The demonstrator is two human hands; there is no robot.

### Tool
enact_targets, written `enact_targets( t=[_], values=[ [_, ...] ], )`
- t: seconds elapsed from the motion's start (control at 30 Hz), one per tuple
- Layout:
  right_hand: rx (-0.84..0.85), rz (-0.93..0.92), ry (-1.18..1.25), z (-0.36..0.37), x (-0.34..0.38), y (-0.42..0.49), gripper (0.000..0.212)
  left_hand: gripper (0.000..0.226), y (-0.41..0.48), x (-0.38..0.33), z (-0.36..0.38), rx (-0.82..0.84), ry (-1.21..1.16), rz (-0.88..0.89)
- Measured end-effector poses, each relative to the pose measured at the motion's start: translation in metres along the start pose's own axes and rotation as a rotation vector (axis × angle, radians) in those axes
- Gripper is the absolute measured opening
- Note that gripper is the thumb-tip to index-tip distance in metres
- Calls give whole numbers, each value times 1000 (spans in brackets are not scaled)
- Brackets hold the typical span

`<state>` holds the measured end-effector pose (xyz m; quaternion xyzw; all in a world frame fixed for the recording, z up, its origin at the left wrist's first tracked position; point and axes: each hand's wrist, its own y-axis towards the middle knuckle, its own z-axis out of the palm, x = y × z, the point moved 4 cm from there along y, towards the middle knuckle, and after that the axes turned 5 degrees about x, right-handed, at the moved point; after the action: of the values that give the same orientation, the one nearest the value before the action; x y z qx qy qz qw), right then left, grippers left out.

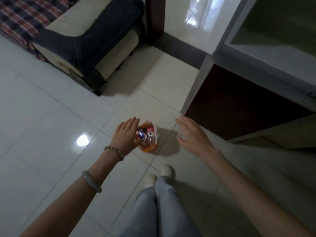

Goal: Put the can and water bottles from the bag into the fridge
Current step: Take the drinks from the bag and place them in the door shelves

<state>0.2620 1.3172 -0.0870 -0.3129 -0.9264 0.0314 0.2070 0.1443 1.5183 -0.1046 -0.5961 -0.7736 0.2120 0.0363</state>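
Note:
An orange plastic bag lies on the tiled floor just ahead of my feet. Inside it I see a clear water bottle with a red label and the shiny top of a can. My left hand hovers over the bag's left side with fingers spread, holding nothing, and hides part of the bag. My right hand is open in the air to the right of the bag, apart from it. The fridge, dark red with grey edges, stands at the right.
A sofa with dark and cream cushions stands at the upper left, a plaid cloth on it. A dark doorframe rises behind it. My shoes and grey trousers are below the bag. Bare floor tiles spread to the left.

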Motion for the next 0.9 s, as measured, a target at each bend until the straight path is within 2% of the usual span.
enact_targets(
  t=[0.33,0.47,0.67,0.9],
  values=[
    [183,-130,-22,139,-45,104,60,79,71,75,137,83,-54,-134],
    [240,-206,-49,221,-66,153,59,79,115,111,212,133,-11,-146],
    [336,-284,-127,346,-103,223,52,73,185,167,316,170,64,-60],
    [281,-398,-95,436,-138,283,52,63,283,200,401,168,119,96]
  ],
)
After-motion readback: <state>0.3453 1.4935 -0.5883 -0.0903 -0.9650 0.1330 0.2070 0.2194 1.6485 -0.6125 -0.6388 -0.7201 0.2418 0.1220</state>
